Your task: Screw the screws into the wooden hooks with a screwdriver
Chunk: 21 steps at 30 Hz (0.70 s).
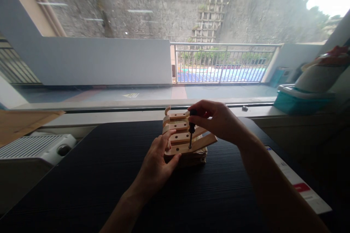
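A small wooden assembly [181,135] of stacked slats with holes and hooked ends stands on the black tabletop [109,174]. My left hand [158,164] grips its near left side, thumb on the lowest slat. Closed around the black handle of a small screwdriver [191,128], my right hand [217,120] holds it upright. The tip rests on the lowest slat. A crumpled clear bag [194,156] lies under the assembly.
A white heater-like unit [38,147] sits left of the table. A white printed strip with a red mark [298,182] lies at the right edge. A teal box with a grey object [306,98] rests on the window sill, and a large window lies beyond.
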Tool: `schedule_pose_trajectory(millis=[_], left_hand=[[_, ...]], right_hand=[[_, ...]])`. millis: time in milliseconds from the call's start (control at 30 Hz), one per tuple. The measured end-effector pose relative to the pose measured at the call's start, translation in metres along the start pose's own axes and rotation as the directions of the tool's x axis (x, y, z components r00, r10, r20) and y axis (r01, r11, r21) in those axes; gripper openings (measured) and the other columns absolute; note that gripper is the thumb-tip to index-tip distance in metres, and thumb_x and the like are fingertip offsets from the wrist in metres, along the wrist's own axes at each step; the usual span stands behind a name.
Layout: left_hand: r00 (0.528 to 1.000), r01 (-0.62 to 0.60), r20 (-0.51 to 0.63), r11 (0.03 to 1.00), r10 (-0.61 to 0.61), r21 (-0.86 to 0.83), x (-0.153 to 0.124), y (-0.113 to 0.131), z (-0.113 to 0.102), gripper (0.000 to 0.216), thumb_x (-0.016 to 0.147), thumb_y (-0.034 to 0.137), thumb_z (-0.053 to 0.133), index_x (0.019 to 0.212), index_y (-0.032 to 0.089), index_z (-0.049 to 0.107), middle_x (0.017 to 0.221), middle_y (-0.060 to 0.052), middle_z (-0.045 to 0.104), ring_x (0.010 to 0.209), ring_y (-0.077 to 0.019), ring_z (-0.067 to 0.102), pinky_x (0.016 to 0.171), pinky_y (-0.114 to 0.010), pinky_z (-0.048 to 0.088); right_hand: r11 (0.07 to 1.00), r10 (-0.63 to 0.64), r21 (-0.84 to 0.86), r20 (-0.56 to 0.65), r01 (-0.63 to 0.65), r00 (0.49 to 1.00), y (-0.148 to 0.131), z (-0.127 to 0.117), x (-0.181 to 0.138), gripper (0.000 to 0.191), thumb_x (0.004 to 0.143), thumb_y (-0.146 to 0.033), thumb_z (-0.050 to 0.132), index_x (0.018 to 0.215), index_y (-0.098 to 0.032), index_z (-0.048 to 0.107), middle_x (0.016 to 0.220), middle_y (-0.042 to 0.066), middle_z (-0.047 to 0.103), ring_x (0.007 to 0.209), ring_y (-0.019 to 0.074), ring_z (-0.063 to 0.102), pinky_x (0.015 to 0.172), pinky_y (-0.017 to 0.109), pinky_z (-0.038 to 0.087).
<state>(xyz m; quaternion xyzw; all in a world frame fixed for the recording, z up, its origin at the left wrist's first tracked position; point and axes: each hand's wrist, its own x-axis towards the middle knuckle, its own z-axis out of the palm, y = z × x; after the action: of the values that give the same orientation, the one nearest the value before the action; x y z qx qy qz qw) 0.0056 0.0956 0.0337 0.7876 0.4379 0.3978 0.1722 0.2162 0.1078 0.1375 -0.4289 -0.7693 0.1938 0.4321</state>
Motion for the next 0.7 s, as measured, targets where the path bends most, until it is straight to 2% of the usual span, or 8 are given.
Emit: schedule_pose_trajectory(millis=[167, 367, 500, 700], left_hand=[[1.0, 0.004, 0.007, 1.0, -0.004, -0.008, -0.0008, -0.0003, -0.0004, 0.06, 0.081, 0.022, 0.06, 0.135, 0.031, 0.037, 0.093, 0.0, 0.049, 0.086, -0.0162, 0.051, 0.086, -0.034, 0.044], [1.0, 0.007, 0.008, 1.0, -0.006, -0.011, 0.0008, 0.001, -0.0001, 0.059, 0.08, 0.022, 0.06, 0.134, 0.031, 0.038, 0.093, 0.0, 0.049, 0.087, -0.0172, 0.052, 0.085, -0.035, 0.045], [1.0, -0.001, 0.016, 1.0, 0.001, -0.016, 0.0017, 0.0025, -0.0006, 0.059, 0.08, 0.021, 0.06, 0.134, 0.031, 0.038, 0.094, -0.001, 0.049, 0.087, -0.0172, 0.051, 0.085, -0.035, 0.045], [0.999, 0.039, 0.035, 0.999, -0.039, -0.011, 0.0012, 0.0038, -0.0025, 0.059, 0.081, 0.022, 0.061, 0.135, 0.031, 0.037, 0.094, -0.001, 0.047, 0.086, -0.0171, 0.051, 0.084, -0.037, 0.046]], right_hand=[[0.997, -0.009, -0.082, 0.026, 0.011, 1.0, 0.0035, -0.0027, -0.0002, 0.03, 0.081, -0.032, 0.062, 0.108, -0.021, 0.066, 0.077, 0.001, 0.067, 0.066, 0.0129, 0.058, 0.06, 0.027, 0.048], [1.0, -0.028, 0.005, 0.099, 0.028, 0.995, 0.0012, -0.0072, -0.0017, 0.029, 0.085, -0.024, 0.054, 0.111, -0.019, 0.066, 0.093, 0.003, 0.07, 0.078, 0.0148, 0.063, 0.066, 0.027, 0.05], [1.0, 0.003, -0.009, 0.037, -0.003, 0.999, 0.0027, -0.0066, -0.0016, 0.027, 0.082, -0.029, 0.06, 0.106, -0.019, 0.068, 0.088, 0.003, 0.07, 0.077, 0.0159, 0.063, 0.067, 0.029, 0.05], [0.999, 0.028, -0.041, 0.021, -0.027, 0.999, 0.0026, -0.0059, -0.0017, 0.029, 0.078, -0.039, 0.066, 0.098, -0.018, 0.069, 0.076, 0.002, 0.068, 0.07, 0.0155, 0.06, 0.063, 0.03, 0.049]])
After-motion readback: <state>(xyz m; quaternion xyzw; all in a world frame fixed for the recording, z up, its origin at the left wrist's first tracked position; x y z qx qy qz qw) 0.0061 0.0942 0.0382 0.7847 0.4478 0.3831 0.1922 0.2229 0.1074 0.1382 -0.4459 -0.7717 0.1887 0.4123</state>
